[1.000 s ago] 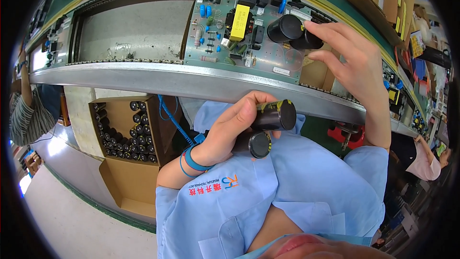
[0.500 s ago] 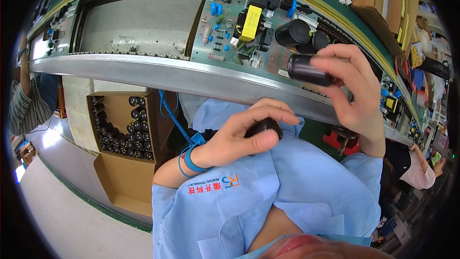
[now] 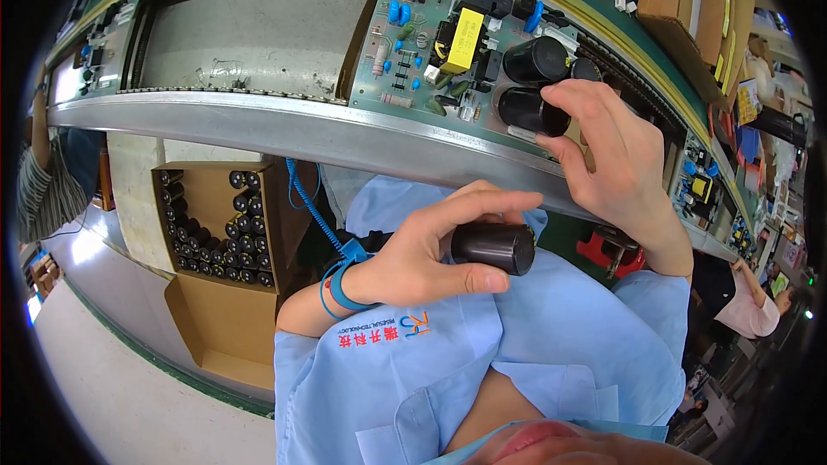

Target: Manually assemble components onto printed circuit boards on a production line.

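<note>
The right hand's (image 3: 616, 153) fingers are clamped on a black cylinder (image 3: 522, 110) by the circuit board's (image 3: 363, 91) near right corner; uneven pressure could seat it crooked. The left hand (image 3: 413, 250) loosely cradles a spare cylinder (image 3: 489, 247), thumb and forefinger apart; a slack hold could drop it.

Your right hand (image 3: 613, 151) covers part of the near capacitor (image 3: 522, 110); leads hidden, can't tell if seated. The far capacitor (image 3: 586, 68) is partly blocked too. Your left hand (image 3: 409, 257) hides the back of the held capacitor (image 3: 493, 248). Top edge crops the carton (image 3: 668, 21).
</note>
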{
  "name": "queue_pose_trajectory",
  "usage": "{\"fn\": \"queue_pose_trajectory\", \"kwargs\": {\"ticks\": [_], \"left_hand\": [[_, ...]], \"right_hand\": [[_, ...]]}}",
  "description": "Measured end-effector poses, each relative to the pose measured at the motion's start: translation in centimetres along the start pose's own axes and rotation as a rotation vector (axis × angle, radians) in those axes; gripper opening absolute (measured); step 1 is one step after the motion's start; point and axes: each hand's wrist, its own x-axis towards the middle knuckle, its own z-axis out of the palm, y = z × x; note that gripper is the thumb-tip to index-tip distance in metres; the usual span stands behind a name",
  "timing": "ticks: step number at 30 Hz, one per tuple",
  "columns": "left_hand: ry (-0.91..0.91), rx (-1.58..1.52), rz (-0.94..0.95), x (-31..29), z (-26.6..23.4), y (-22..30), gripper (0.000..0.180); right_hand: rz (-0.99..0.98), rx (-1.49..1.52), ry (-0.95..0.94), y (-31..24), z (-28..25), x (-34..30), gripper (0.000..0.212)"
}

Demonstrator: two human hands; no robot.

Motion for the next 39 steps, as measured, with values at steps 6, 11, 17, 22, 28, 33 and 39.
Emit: {"fn": "queue_pose_trajectory", "kwargs": {"ticks": [6, 11, 17, 22, 28, 33, 39], "left_hand": [[0.093, -0.228, -0.105, -0.3, 0.2, 0.2, 0.077], [0.044, -0.284, -0.043, -0.3, -0.4, -0.9, 0.051], [0.076, -0.237, -0.107, 0.0, -0.1, -0.6, 0.076], [0.093, -0.232, -0.126, 0.3, -0.1, 0.0, 0.081], [0.101, -0.278, -0.094, 0.4, 0.2, -0.3, 0.074], [0.081, -0.209, -0.025, 1.1, 0.8, -0.5, 0.063], [0.178, 0.160, 0.125, -0.6, 0.0, 0.2, 0.062]], "right_hand": [[0.071, -0.001, -0.055, -0.6, -0.5, 0.1, 0.047], [0.087, -0.011, -0.053, -0.6, -0.4, 0.1, 0.045], [0.021, -0.108, -0.047, 0.0, -0.3, 0.4, 0.041], [-0.036, -0.144, -0.056, -0.2, -0.5, 0.7, 0.038], [-0.038, 0.060, 0.001, -0.6, -1.3, 0.1, 0.048], [0.028, 0.372, -0.228, -2.5, -1.4, -2.3, 0.056], [0.137, 0.492, -0.032, 0.0, -3.1, -3.2, 0.048]]}}
